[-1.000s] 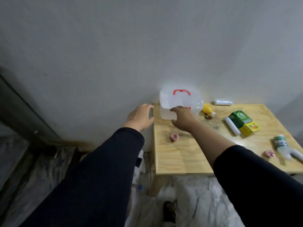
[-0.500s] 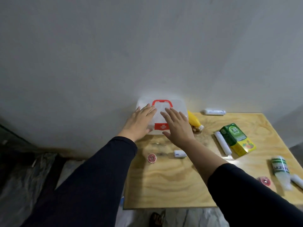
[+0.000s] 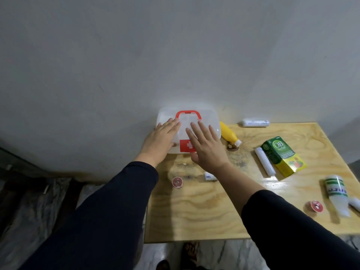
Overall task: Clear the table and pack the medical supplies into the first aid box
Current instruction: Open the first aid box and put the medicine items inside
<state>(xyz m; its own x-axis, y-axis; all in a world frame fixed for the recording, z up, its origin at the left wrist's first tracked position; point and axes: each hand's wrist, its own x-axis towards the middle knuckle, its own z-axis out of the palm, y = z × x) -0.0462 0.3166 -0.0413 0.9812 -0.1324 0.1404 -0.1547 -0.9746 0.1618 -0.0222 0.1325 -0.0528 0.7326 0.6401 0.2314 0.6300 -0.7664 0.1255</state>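
Note:
A translucent white first aid box (image 3: 208, 118) with a red handle and a red cross latch stands closed at the table's far left corner, against the wall. My left hand (image 3: 160, 139) lies flat on the left side of its lid, fingers spread. My right hand (image 3: 206, 146) hovers flat over the lid's front right, covering part of the latch. Scattered on the wooden table (image 3: 204, 215) are a yellow bottle (image 3: 228, 134), a green and yellow box (image 3: 282, 155), a white roll (image 3: 265, 164), a white tube (image 3: 255, 123), a green-banded bottle (image 3: 337, 193) and two small red tins (image 3: 177, 182) (image 3: 314, 206).
A small white packet (image 3: 209, 176) lies just under my right forearm. The grey wall rises directly behind the box. The table's left edge drops to a marbled floor (image 3: 35, 211), where a dark sandal (image 3: 190, 250) shows below the front edge.
The view swung left to centre the box. Both hands rose from the box's sides and front onto its lid, and now rest flat with fingers spread.

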